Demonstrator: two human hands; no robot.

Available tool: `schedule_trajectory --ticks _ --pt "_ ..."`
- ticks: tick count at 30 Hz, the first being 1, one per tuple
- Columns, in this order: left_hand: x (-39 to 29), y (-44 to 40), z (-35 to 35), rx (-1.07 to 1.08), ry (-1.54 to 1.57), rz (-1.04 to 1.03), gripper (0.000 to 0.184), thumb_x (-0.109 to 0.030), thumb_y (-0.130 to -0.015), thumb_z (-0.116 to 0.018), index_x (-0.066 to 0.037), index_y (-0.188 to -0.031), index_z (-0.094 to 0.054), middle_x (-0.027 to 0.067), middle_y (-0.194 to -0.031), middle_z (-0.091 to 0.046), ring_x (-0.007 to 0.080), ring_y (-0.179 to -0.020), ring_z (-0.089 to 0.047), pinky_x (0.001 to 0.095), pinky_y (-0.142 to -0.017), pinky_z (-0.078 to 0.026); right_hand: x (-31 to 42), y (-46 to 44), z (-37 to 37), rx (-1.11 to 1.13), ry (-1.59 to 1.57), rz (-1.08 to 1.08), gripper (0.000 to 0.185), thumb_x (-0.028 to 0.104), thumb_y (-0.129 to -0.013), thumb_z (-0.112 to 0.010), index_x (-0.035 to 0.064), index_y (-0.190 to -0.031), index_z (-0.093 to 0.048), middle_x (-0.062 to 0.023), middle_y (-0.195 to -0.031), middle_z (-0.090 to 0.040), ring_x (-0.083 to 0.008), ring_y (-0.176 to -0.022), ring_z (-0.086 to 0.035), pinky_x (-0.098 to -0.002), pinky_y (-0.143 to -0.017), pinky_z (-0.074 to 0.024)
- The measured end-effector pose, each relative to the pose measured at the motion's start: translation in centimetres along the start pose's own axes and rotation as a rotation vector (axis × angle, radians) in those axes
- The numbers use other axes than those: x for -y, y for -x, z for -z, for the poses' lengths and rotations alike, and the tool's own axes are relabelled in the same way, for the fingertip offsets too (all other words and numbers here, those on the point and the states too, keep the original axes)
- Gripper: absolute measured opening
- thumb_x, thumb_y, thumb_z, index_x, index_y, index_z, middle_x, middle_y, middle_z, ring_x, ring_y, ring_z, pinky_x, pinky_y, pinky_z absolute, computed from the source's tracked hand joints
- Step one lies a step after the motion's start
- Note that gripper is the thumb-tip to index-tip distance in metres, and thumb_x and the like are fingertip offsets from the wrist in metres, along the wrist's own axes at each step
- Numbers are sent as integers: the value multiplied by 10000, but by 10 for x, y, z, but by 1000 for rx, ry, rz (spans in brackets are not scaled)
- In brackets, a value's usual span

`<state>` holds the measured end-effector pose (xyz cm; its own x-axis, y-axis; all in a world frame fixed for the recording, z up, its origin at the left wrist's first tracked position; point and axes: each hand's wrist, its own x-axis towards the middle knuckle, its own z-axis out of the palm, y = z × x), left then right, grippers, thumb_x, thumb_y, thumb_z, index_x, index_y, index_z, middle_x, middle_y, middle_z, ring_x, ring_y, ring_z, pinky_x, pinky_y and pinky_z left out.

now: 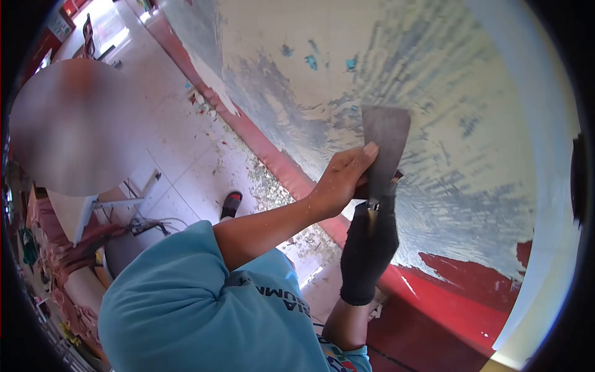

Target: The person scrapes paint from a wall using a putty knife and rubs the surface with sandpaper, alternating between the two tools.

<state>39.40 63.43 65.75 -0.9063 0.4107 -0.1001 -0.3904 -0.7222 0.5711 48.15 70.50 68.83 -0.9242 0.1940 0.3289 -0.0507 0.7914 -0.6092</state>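
My right hand (370, 248), in a black glove, is closed round the handle end of a scraper (387, 133) with a wide grey metal blade. The blade points up and away from me, in front of the wall. My left hand (344, 177) is bare and pinches the blade near its middle, thumb on the face and fingers largely hidden behind. A small dark brown edge shows behind the blade on both sides; I cannot tell what it is. Around the blade, the wall (434, 74) shows cream paint with grey scraped streaks and small turquoise spots.
A red band (458, 304) runs along the wall's lower part. Paint flakes (266, 186) litter the tiled floor (167, 124) beside it. At the left are a white-topped table (68, 214), cables (152, 223) and pinkish cloth (46, 229). A dark shoe (232, 203) stands on the floor.
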Motion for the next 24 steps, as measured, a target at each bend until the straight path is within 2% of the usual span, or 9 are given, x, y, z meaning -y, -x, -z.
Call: schedule_trajectory --ticks 3,5,7,9,10,15,17,20,24 --pt "1 3 7 74 47 74 524 -475 -937 -459 27 -1003 -594 115 -893 -664 133 -770 -646 281 -705 -538 11 -2 -1 57 -25 -175 518 -5 -826 -556 -21 -1326 -423 -183 -873 -610 -276 -737 -602 -359 -677 -480" --pt "-2 -4 16 95 67 74 528 -476 -937 -458 30 -1013 -590 121 -905 -662 142 -783 -647 284 -715 -537 21 2 -1 48 -182 -542 515 -5 -824 -556 -18 -1323 -428 -178 -875 -610 -267 -706 -598 -357 -670 -477" --pt "-1 -5 22 142 66 97 536 -476 -938 -456 37 -1033 -581 134 -928 -657 161 -811 -649 291 -735 -535 9 1 -10 41 -79 -429 503 10 -830 -568 -19 -1314 -437 -166 -892 -620 -240 -688 -599 -345 -664 -479" --pt "-9 -9 21 115 84 55 539 -470 -939 -457 46 -1042 -578 149 -955 -654 165 -833 -649 297 -741 -535 3 -11 -18 -6 37 -81 532 -14 -846 -513 4 -1365 -397 -49 -761 -577 -58 -515 -476 -214 -444 -400" --pt "-11 -8 19 113 91 60 541 -465 -941 -457 51 -1049 -576 155 -962 -655 169 -843 -651 298 -747 -536 13 -13 -17 -18 65 -58 536 -13 -847 -511 -2 -1368 -389 -56 -764 -575 -56 -512 -472 -211 -442 -396" --pt "-29 -8 18 161 52 128 539 -451 -947 -452 68 -1025 -580 160 -924 -655 179 -833 -655 295 -745 -537 33 -12 -16 -33 38 -260 534 -8 -849 -506 -21 -1367 -378 -59 -779 -568 -46 -501 -443 -206 -443 -377" --pt "-34 -11 18 157 49 55 557 -472 -944 -445 62 -1021 -585 154 -913 -659 173 -815 -655 292 -728 -540 32 -23 -25 -70 92 -37 527 -7 -854 -493 -22 -1368 -374 -49 -761 -562 -43 -495 -434 -208 -435 -371" --pt "-38 -4 13 105 -48 116 621 -532 -927 -427 55 -1055 -586 141 -928 -663 175 -838 -658 294 -729 -545 32 -7 -14 -28 68 -150 538 -3 -856 -501 -17 -1376 -362 -38 -752 -560 -40 -499 -438 -205 -434 -369" --pt "-14 2 3 247 11 223 542 -467 -949 -431 41 -1049 -592 136 -934 -662 167 -852 -655 306 -756 -548 35 7 -1 -118 -33 -346 544 -32 -857 -486 4 -1385 -360 -26 -746 -546 -36 -493 -439 -182 -418 -355"
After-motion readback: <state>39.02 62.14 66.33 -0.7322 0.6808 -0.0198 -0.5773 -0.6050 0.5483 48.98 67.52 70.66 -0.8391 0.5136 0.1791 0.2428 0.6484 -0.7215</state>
